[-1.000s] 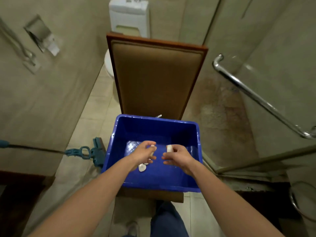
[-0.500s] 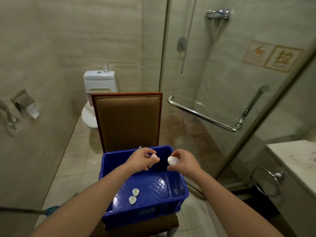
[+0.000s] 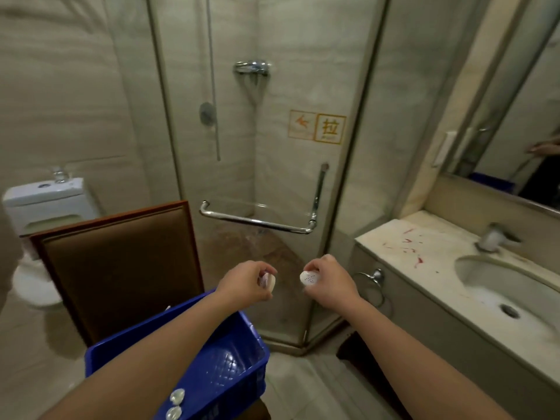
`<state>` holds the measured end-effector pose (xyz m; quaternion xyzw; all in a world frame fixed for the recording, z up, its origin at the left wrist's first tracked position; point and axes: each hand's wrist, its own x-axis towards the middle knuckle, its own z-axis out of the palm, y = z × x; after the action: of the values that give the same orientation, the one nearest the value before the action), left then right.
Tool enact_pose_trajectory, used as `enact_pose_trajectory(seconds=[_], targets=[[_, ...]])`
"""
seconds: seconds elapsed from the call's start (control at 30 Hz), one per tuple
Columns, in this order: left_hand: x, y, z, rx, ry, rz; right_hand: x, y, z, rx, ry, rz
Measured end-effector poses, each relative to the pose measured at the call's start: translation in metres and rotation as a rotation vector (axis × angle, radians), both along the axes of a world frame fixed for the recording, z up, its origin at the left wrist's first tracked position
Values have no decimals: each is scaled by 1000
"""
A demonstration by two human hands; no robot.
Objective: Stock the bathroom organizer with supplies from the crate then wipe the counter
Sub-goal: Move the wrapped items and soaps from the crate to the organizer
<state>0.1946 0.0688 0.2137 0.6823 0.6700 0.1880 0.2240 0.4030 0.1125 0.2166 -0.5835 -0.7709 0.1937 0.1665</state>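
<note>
Blue crate (image 3: 212, 374) under our forearms, two small packets (image 3: 177, 397) lying inside. Our left hand (image 3: 245, 283) pinches pale packet (image 3: 269, 281); our right hand (image 3: 330, 283) grips round labelled packet (image 3: 309, 277). Counter (image 3: 424, 253) red-stained.

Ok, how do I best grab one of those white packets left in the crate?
Pinch the packet by its rounded edges, fingers from straight above: it lies flat on the floor of the blue crate, whose walls block a sideways reach.

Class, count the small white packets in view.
4 packets: one in the left hand, one in the right hand, two in the blue crate; the arm may hide more.
</note>
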Motion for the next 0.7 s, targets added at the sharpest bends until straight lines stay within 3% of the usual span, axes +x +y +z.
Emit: enact_pose_trajectory(seconds=[0.23,0.7], targets=[[90,43,35,65,132,-222,90,1,33,58,-76,-173],[340,84,80,244,152,-498,313,-6,85,75,-157,-430]])
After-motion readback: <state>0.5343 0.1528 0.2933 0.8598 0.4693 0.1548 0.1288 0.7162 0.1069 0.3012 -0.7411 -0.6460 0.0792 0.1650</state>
